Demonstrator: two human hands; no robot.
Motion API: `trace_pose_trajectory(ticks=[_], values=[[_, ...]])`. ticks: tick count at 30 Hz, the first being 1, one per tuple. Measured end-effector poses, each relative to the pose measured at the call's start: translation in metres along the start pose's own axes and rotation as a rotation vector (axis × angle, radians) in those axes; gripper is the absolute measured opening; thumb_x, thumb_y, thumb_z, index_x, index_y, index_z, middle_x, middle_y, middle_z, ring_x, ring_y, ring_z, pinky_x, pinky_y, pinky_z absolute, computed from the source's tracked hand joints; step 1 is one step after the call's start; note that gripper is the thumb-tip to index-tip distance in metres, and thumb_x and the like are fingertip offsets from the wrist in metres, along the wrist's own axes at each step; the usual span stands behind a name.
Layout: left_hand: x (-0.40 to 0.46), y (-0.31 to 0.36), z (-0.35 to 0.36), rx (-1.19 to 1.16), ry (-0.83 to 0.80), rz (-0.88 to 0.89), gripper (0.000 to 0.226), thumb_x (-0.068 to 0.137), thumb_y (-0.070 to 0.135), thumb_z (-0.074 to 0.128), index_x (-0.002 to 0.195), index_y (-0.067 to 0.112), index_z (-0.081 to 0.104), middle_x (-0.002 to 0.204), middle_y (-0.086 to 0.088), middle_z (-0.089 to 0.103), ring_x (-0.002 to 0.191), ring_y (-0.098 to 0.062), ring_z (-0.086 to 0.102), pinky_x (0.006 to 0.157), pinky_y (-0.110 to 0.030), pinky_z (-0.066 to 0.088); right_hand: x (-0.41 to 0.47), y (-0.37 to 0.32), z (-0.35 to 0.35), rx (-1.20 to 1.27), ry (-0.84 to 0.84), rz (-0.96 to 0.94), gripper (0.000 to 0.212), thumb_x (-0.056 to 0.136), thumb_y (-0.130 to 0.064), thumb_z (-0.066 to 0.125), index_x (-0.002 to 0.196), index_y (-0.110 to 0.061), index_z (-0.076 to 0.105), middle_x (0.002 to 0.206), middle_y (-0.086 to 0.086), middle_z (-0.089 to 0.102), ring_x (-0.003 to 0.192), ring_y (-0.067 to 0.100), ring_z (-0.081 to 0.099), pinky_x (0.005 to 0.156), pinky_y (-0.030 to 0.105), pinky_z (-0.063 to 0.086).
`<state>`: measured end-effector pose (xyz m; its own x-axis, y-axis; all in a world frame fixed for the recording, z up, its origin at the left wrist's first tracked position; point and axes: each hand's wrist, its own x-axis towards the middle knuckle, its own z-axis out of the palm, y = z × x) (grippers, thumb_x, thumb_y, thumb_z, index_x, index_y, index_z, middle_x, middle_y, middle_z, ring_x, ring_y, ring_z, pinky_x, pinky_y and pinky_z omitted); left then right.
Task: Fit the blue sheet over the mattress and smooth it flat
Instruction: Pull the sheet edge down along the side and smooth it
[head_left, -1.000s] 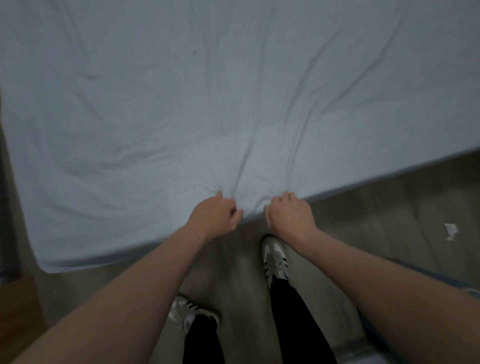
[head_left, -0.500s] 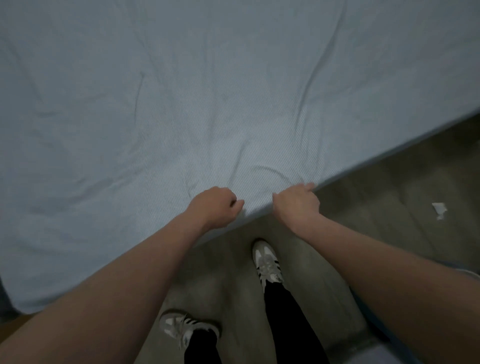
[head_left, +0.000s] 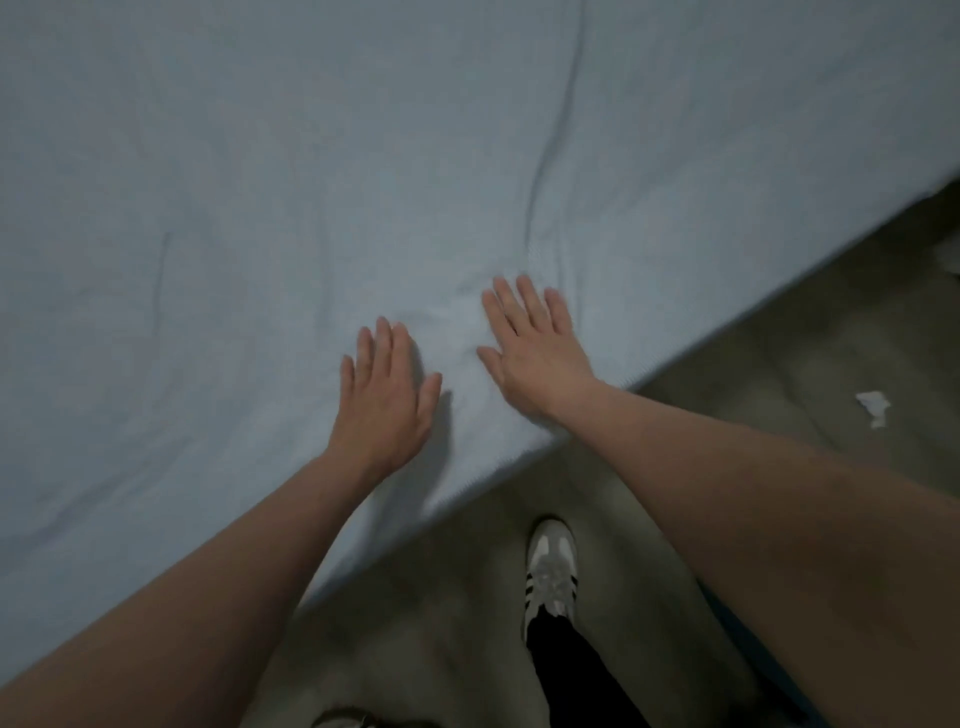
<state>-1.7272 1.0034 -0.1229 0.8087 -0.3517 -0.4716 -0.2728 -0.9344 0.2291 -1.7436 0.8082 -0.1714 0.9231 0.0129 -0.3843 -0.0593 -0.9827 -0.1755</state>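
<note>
Dim room; grey, hard-looking floor (head_left: 779, 364) along the near side of the bed, which runs diagonally across the view from lower left to upper right. A small white scrap (head_left: 874, 407) lies on the floor well apart from the bed. One white shoe with dark stripes (head_left: 550, 571) stands on the floor just below the bed's near edge, with a dark trouser leg above it; part of a second shoe shows at the bottom edge of the view.

The blue sheet (head_left: 260, 182) covers the whole visible top of the bed and hangs over its near edge. No bare mattress is visible, so the fit over it appears done on this side; the corners and far edges are out of view and cannot be judged.

The left hand (head_left: 384, 395) lies palm down on the sheet close to the near edge, fingers straight and together, gripping nothing. The right hand (head_left: 535, 353) lies likewise just beside it, fingers extended and slightly spread, pressing flat.

Condition of surface: one long crease (head_left: 550, 135) runs from beyond the right hand's fingertips toward the far side. Faint shallow wrinkles remain on the left portion and between the hands.

Assessment: task in the smoothing stage. Outstanding: the long crease and the lesser wrinkles.
</note>
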Motion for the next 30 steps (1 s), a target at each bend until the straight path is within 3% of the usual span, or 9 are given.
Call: trace_pose_trajectory(ticks=[5,8,11,17,20,22,24,27,30], values=[[0.020,0.065,0.027,0.018,-0.146,0.162,0.070,0.102,0.049,0.023,0.155,0.013,-0.002,0.162,-0.007,-0.013,0.148,-0.031,-0.017,0.121,-0.049,-0.004,-0.054,0.093,0.003,0.049,0.080,0.599,0.082,0.099,-0.054,0.014,0.152,0.006,0.002,0.159,0.030,-0.004,0.148,0.042,-0.007,0.119,0.054,-0.008],[0.029,0.102,0.020,-0.040,-0.190,0.410,0.055,0.103,0.040,0.027,0.151,0.014,0.025,0.162,-0.006,0.011,0.150,-0.031,-0.002,0.121,-0.049,0.010,-0.072,0.120,-0.015,0.134,0.046,0.809,0.082,0.100,-0.051,0.021,0.150,0.011,-0.001,0.157,0.034,-0.007,0.146,0.048,-0.009,0.118,0.057,-0.006],[0.045,0.119,0.006,-0.007,-0.076,0.566,0.040,0.103,0.033,0.029,0.135,0.014,0.044,0.148,-0.006,0.039,0.146,-0.030,0.022,0.117,-0.046,0.024,-0.058,0.118,-0.035,0.138,0.130,0.680,0.077,0.101,-0.047,0.019,0.152,0.004,-0.009,0.158,0.028,-0.012,0.147,0.042,-0.015,0.119,0.055,-0.005],[0.078,0.108,-0.006,0.047,-0.083,0.182,0.067,0.101,0.044,0.020,0.153,0.003,0.009,0.162,-0.014,0.000,0.150,-0.034,-0.002,0.122,-0.048,0.008,0.030,0.072,-0.056,0.198,0.120,0.155,0.064,0.103,-0.042,0.016,0.155,-0.014,-0.008,0.163,0.010,-0.016,0.148,0.027,-0.020,0.121,0.047,-0.009],[0.086,0.103,-0.010,0.101,-0.179,0.229,0.052,0.100,0.040,0.029,0.137,0.004,0.037,0.149,-0.017,0.031,0.142,-0.036,0.027,0.113,-0.045,0.032,0.016,0.095,-0.033,0.172,0.020,0.372,0.071,0.101,-0.049,0.007,0.152,-0.007,-0.018,0.158,0.016,-0.025,0.145,0.032,-0.026,0.118,0.050,-0.015],[0.089,0.112,-0.025,0.103,-0.153,0.213,0.032,0.100,0.035,0.036,0.104,0.011,0.057,0.108,-0.005,0.058,0.106,-0.028,0.059,0.083,-0.037,0.048,-0.015,0.119,-0.024,0.142,0.008,0.583,0.079,0.099,-0.054,0.002,0.149,0.003,-0.018,0.156,0.025,-0.023,0.145,0.039,-0.024,0.118,0.053,-0.012],[0.091,0.122,-0.044,0.103,-0.195,0.173,0.035,0.098,0.034,0.038,0.083,0.011,0.060,0.080,0.000,0.062,0.081,-0.027,0.063,0.070,-0.037,0.050,-0.041,0.137,-0.029,0.198,-0.029,0.769,0.082,0.100,-0.053,0.009,0.149,0.010,-0.009,0.156,0.033,-0.014,0.145,0.047,-0.015,0.118,0.056,-0.006],[0.096,0.136,-0.073,0.118,-0.269,0.169,0.040,0.098,0.038,0.038,0.104,0.010,0.066,0.103,-0.005,0.070,0.100,-0.026,0.063,0.087,-0.042,0.052,-0.050,0.151,-0.060,0.278,-0.071,0.910,0.079,0.101,-0.045,0.020,0.149,0.014,-0.002,0.154,0.039,-0.005,0.144,0.052,-0.007,0.118,0.058,-0.006],[0.107,0.145,-0.102,0.076,-0.234,0.155,0.042,0.099,0.039,0.037,0.120,0.010,0.060,0.119,-0.008,0.066,0.109,-0.027,0.061,0.093,-0.041,0.050,-0.029,0.149,-0.098,0.259,-0.057,0.821,0.076,0.102,-0.044,0.019,0.150,0.010,-0.003,0.157,0.033,-0.005,0.147,0.046,-0.007,0.120,0.053,-0.006]])
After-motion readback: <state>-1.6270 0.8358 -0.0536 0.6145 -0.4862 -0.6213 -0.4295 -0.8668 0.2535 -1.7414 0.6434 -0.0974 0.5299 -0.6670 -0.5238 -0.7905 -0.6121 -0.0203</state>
